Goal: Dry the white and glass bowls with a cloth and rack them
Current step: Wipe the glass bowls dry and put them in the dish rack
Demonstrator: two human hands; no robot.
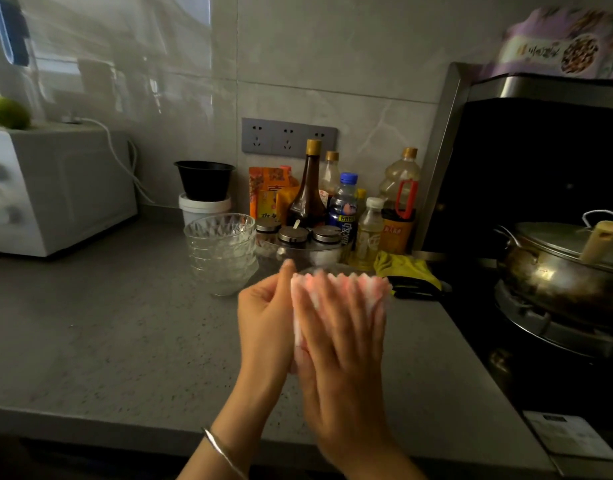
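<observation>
Above the counter (107,341), near its front edge and right of the middle, both hands meet on a pink-and-white cloth (350,285). The left hand (263,320), with a bracelet (222,452) on its wrist, curls round the cloth's left side, thumb up. The right hand (343,341) lies flat on the cloth, fingers straight and spread; motion blurs it. Just beyond the cloth's top shows a blurred rim, seemingly a glass bowl (319,270); how it is held cannot be told. A stack (222,251) of glass bowls stands upright further back, left of the hands. A yellow rag (402,268) lies by the counter's right edge, beside a lidded wok (557,265). Jars (293,234) and bottles (307,188) crowd the back edge; an oven (56,192) fills the back left corner.
</observation>
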